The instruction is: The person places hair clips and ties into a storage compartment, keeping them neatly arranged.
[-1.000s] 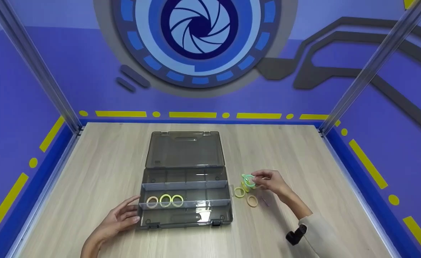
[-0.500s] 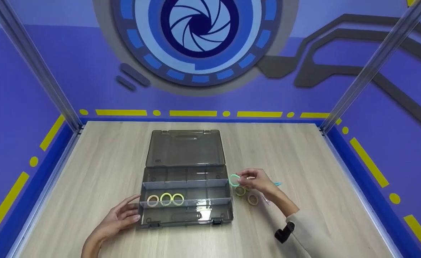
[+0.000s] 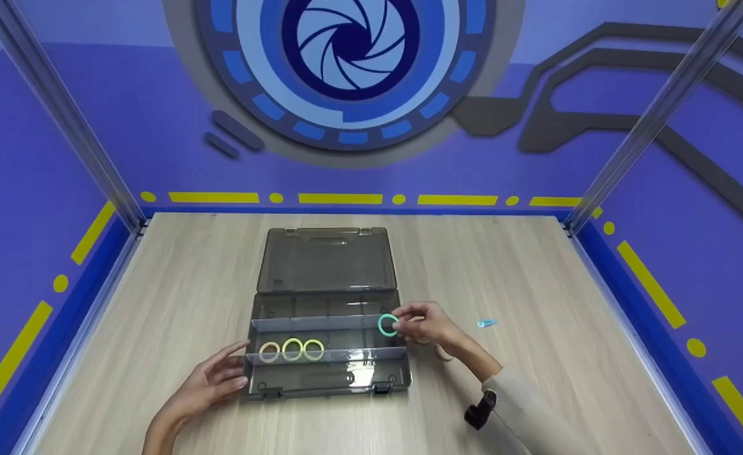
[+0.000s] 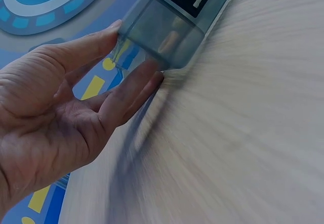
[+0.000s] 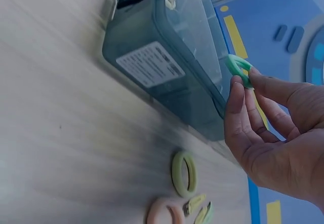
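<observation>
My right hand [image 3: 431, 325] pinches a mint-green hair tie [image 5: 234, 65] between thumb and fingertips, above the right end of the box's middle row. The grey see-through compartment box [image 3: 320, 395] lies with its lid [image 3: 327, 262] folded back. Along the middle row's left part sit a peach hair tie [image 3: 261, 352] and two yellow hair ties [image 3: 284, 349]. At the box's left end, my left hand [image 3: 202, 385] touches the wall; its thumb [image 4: 98, 41] is at the upper edge and its other fingers are lower down, loosely extended.
Right of the box, partly behind my right hand, lie a yellow-green hair tie [image 5: 176, 176], a peach hair tie [image 5: 153, 215] and small yellow and green hair clips [image 5: 195, 204]. A blue hair clip [image 3: 486, 323] lies farther right. Blue panels surround the wooden table [image 3: 188, 272].
My right hand has carried the green hair tie leftward from the loose pile to over the box's right end. The blue clip has come into view. My left hand stays at the box.
</observation>
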The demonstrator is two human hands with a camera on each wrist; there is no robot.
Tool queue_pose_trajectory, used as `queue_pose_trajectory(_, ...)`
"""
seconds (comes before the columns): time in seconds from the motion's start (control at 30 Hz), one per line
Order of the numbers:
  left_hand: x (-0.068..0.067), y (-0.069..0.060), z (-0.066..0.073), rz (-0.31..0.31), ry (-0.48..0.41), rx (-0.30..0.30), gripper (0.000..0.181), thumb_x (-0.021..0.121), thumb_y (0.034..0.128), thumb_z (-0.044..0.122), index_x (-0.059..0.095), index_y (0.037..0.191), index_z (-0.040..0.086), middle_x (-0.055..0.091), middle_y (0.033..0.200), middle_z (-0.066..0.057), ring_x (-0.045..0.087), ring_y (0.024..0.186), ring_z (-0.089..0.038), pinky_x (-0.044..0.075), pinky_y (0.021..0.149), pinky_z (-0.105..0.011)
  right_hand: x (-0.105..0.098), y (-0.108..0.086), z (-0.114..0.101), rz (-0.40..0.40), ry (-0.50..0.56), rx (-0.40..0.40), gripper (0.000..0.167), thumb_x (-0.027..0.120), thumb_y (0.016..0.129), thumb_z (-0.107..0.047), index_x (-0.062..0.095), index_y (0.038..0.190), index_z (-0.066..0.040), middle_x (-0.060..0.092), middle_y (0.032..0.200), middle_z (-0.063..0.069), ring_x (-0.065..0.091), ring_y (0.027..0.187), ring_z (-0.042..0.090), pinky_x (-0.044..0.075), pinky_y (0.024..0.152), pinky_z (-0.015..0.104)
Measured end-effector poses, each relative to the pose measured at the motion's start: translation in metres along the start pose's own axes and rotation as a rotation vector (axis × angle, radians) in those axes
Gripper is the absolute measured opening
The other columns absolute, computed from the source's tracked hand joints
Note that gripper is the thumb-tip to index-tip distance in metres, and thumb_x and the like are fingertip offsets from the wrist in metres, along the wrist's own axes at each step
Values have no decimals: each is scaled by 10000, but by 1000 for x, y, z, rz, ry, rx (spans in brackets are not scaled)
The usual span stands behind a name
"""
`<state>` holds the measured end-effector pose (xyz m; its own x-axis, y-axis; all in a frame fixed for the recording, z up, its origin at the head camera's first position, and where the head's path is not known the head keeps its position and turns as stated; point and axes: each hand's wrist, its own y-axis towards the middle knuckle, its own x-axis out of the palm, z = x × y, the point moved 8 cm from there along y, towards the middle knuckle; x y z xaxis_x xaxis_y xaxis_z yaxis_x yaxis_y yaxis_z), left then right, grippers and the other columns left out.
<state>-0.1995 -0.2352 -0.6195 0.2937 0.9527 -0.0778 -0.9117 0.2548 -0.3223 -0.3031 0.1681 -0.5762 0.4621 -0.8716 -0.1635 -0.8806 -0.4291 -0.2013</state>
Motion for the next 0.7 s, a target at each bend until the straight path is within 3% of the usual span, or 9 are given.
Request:
queue_pose_trajectory(0.33,-4,-4,1,5,7,-1,734,701,978,176,317,1595,75,444,1462,-246,571,1237,-214,560,968,-312,19,7,-6,-23,-10,-27,292,701,941,-15,631,1166,157,695,854,-2,680,688,57,552,603,170)
queue_pose_trajectory(0.57,1,-5,14,-23,62,39,734,719,963,173,343,1577,29,440,1481,-319,566,1297,-342,572,991,-403,26,9,-6,-7,-17,43,277,738,928,-67,674,1155,79,725,898,41,705,733,86,606,680,231)
queue_pose_trajectory(0.7,-3,1,22,-30,109,71,715,733,948,165,384,1554,16,449,1486,-326,567,1300,-384,580,969,-429,34,15,-10,-36,-45,23,259,724,935,-57,677,1147,85,729,899,51,698,719,75,607,678,237)
